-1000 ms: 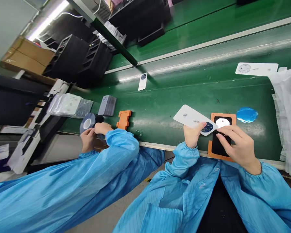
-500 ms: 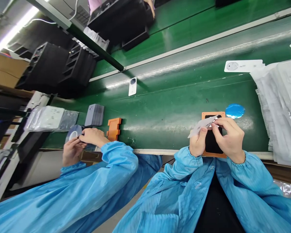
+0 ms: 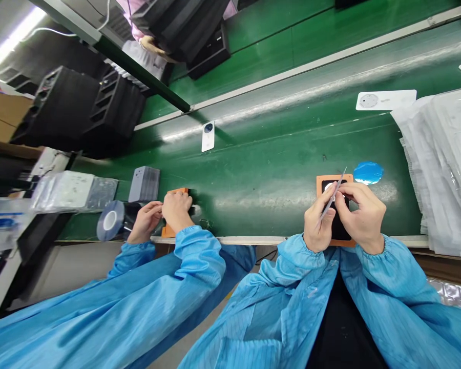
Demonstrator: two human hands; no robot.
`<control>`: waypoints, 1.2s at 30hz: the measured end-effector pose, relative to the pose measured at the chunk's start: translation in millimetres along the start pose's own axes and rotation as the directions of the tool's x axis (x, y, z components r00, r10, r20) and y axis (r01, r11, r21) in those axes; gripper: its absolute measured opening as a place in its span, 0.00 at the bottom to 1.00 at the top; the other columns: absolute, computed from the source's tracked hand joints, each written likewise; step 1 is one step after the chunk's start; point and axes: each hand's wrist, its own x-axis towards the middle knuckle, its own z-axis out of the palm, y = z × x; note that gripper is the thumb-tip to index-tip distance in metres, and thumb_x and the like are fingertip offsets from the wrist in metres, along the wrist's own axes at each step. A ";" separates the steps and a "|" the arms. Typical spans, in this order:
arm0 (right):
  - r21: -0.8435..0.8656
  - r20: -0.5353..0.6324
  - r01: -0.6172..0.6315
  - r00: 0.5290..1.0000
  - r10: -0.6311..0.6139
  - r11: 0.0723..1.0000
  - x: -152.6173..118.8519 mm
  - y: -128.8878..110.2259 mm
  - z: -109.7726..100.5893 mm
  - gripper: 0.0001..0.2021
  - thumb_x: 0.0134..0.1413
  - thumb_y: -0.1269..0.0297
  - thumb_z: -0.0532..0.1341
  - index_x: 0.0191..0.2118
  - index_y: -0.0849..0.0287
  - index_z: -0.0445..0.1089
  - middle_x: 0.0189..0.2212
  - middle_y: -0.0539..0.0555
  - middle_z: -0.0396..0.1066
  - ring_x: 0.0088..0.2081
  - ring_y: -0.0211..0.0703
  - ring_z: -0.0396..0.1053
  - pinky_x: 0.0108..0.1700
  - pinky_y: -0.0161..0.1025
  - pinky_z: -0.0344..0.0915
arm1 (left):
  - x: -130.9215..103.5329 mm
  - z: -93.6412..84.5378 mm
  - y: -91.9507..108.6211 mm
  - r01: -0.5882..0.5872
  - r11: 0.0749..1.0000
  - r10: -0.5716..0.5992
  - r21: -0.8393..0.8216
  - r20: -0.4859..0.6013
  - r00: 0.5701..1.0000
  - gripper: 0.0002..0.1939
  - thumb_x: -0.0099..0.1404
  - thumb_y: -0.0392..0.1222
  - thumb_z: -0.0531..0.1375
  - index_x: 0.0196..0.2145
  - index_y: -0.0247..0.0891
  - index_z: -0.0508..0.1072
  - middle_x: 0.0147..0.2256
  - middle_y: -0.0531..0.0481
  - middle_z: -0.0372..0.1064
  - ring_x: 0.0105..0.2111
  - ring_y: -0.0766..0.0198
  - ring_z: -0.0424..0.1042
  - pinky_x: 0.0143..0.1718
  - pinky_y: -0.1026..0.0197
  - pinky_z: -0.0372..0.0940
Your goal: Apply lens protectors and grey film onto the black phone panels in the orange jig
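Between the fingers of my left hand [image 3: 318, 224] is a thin white panel [image 3: 326, 207], now seen nearly edge-on. My right hand [image 3: 363, 212] is closed in a pinch at the panel's upper part; whether it grips the panel or something small on it is hidden. Below both hands lies an orange frame [image 3: 335, 178] with a black inset [image 3: 341, 225], at the bench's front edge. A shiny blue round film [image 3: 369, 172] rests just beyond my right hand.
Clear plastic sleeves [image 3: 438, 169] are piled at right, beside a white panel [image 3: 386, 100]. Another white panel [image 3: 208, 136] lies mid-bench. At left, a co-worker's hands [image 3: 176, 207] are over another orange frame [image 3: 169, 231], near stacked grey panels [image 3: 144, 183] and a tape roll [image 3: 109, 220].
The panel in my left hand has turned from slanted to nearly edge-on and steeper. The co-worker's hands moved right, from the tape roll to the orange frame.
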 end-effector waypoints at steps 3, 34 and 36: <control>-0.009 0.003 -0.008 1.000 0.008 1.000 0.1 0.2 0.2 0.08 0.66 0.65 0.59 0.37 0.53 0.75 0.38 0.56 0.81 0.39 0.47 0.79 0.42 0.45 0.77 | -0.3 0.6 -1.9 -0.007 1.000 0.007 -0.009 0.005 1.000 0.30 0.76 0.60 0.53 0.67 0.43 0.71 0.64 0.44 0.70 0.64 0.46 0.71 0.69 0.45 0.64; -0.170 0.339 0.268 0.920 -0.199 0.948 10.6 55.4 -71.1 0.13 0.64 0.70 0.61 0.53 0.54 0.74 0.50 0.58 0.79 0.48 0.53 0.79 0.52 0.50 0.77 | 39.2 -64.0 -29.0 -0.644 0.628 0.286 0.437 0.640 0.713 0.24 0.80 0.39 0.50 0.70 0.48 0.65 0.69 0.44 0.64 0.70 0.53 0.62 0.70 0.46 0.66; -0.140 0.434 0.428 0.837 -0.333 0.893 -3.5 51.4 -65.5 0.18 0.65 0.74 0.60 0.58 0.56 0.73 0.55 0.60 0.77 0.55 0.54 0.77 0.57 0.51 0.75 | 37.4 -61.8 -36.7 -0.720 0.489 0.271 0.493 0.699 0.662 0.25 0.79 0.35 0.50 0.71 0.45 0.63 0.68 0.41 0.65 0.71 0.52 0.60 0.69 0.46 0.67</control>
